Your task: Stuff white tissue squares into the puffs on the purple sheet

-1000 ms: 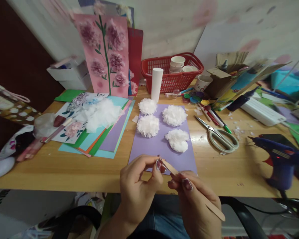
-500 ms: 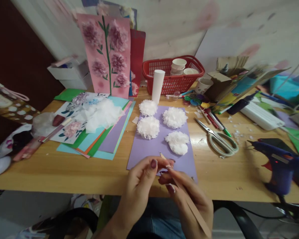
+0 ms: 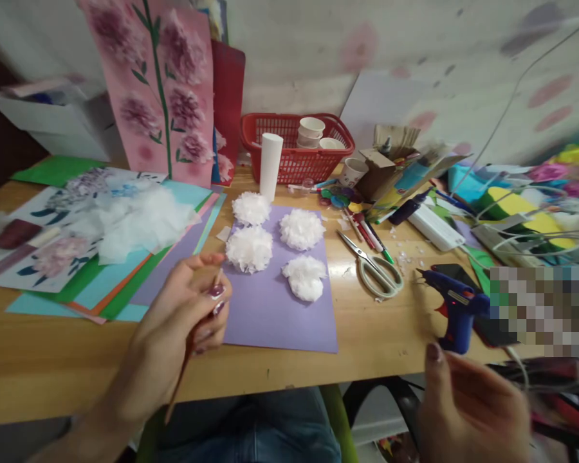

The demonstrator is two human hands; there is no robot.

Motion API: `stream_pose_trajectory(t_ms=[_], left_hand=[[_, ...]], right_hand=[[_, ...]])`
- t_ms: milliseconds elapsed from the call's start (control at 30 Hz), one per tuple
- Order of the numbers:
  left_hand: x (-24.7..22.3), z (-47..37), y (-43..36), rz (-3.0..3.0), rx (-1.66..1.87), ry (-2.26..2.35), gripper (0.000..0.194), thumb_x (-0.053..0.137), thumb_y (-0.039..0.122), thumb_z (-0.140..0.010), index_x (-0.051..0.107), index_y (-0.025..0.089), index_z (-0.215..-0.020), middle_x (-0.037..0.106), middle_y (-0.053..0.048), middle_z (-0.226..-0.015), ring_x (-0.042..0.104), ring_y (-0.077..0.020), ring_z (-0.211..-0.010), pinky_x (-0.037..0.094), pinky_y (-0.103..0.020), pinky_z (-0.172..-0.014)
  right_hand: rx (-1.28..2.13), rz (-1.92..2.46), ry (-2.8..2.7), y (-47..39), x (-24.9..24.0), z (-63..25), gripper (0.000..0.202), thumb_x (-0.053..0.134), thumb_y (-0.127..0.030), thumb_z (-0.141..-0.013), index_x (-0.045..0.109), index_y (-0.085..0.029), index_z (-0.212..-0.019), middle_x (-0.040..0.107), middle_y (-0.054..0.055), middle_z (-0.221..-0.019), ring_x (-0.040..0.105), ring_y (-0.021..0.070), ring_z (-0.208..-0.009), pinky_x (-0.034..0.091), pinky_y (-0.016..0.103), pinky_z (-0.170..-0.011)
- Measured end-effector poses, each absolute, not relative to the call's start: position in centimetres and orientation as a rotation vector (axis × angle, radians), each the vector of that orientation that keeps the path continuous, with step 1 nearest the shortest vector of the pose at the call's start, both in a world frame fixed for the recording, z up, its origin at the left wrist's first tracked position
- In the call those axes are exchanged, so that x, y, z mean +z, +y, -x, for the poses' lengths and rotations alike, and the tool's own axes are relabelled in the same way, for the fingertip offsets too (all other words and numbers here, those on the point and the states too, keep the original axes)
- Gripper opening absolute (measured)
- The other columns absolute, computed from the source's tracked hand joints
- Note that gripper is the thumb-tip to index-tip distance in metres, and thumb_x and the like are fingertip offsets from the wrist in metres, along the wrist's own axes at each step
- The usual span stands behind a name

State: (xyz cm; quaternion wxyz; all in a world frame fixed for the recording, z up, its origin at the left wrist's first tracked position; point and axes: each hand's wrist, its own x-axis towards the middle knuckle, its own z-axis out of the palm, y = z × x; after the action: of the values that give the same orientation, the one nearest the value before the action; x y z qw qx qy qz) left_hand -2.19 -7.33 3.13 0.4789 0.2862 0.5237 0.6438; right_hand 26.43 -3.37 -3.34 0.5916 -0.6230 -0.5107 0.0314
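Observation:
My left hand (image 3: 193,308) is closed around a thin, brownish stick (image 3: 178,382), whose lower end hangs past the table's front edge. My right hand (image 3: 473,402) is open and holds nothing that I can see; the thumb is up and the other fingers are slightly curled. It lies just in front of a blue hot glue gun (image 3: 456,305), apart from its handle as far as I can tell. Several fluffy white paper flowers, such as the front one (image 3: 305,280), rest on a purple sheet (image 3: 280,325) between the hands.
Scissors (image 3: 374,267) and markers (image 3: 374,235) lie right of the sheet. Behind stand a white paper tube (image 3: 271,167) and a red basket (image 3: 294,164) with paper cups. White tissue (image 3: 139,222) covers coloured papers at left. A phone (image 3: 487,321) lies behind the glue gun.
The hands were together over the purple sheet with the stick in the right hand. Now the left holds it, and the right has moved away toward the glue gun. The view has turned right.

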Motion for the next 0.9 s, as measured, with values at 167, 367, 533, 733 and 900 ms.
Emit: stream_pose_trajectory(t_ms=[167,367,533,733,900], left_hand=[[3.5,2.2,-2.3,-1.756,0.941,1.581,0.026,0.062,0.026,-0.087,0.059,0.022,-0.112,0.048,0.007,-0.063,0.050,-0.0118,-0.055,0.039,-0.024,-0.055],[1.8,0.1,3.5,-2.289,0.354,1.598,0.039,0.055,0.034,-0.096,0.056,0.019,-0.132,0.066,-0.011,-0.114,0.065,-0.0240,-0.093,0.046,-0.033,-0.079],[1.3,0.0,5.0,-2.352,0.355,1.575,0.026,0.050,0.032,-0.099,0.066,0.017,-0.111,0.069,-0.011,-0.105,0.064,-0.0248,-0.093,0.044,-0.033,-0.078],[1.4,-0.2,5.5,-2.298,0.434,1.567,0.018,0.051,0.022,-0.095,0.067,0.015,-0.093,0.070,-0.008,-0.088,0.062,-0.0209,-0.082,0.039,-0.030,-0.070],[1.3,0.0,5.5,-2.272,0.453,1.568,0.019,0.051,0.022,-0.094,0.067,0.015,-0.092,0.071,-0.009,-0.088,0.061,-0.0210,-0.081,0.038,-0.031,-0.069]], right_hand=[[-0.120,1.832,-1.406,2.0,-2.5,-32.5,0.077,0.060,-0.080,-0.071,0.069,-0.012,-0.106,0.066,0.020,-0.104,0.060,0.0397,-0.104,0.042,0.060,-0.098],[0.018,1.887,-1.674,6.7,-1.9,-33.3,0.054,0.056,-0.069,-0.077,0.070,-0.017,-0.077,0.067,0.014,-0.075,0.062,0.0353,-0.087,0.045,0.052,-0.086],[0.258,1.818,-1.554,6.3,-0.2,-32.6,0.041,0.064,-0.058,-0.075,0.070,-0.018,-0.073,0.070,0.013,-0.076,0.065,0.0284,-0.077,0.048,0.039,-0.068],[0.823,1.742,-1.483,2.3,2.4,-29.1,0.055,0.059,-0.072,-0.078,0.072,-0.019,-0.074,0.072,0.010,-0.074,0.062,0.0192,-0.057,0.036,0.024,-0.038],[0.913,1.433,-1.853,2.3,1.3,-25.3,0.051,0.062,-0.066,-0.081,0.067,-0.020,-0.061,0.064,0.002,-0.056,0.049,0.0111,-0.043,0.035,0.023,-0.038]])
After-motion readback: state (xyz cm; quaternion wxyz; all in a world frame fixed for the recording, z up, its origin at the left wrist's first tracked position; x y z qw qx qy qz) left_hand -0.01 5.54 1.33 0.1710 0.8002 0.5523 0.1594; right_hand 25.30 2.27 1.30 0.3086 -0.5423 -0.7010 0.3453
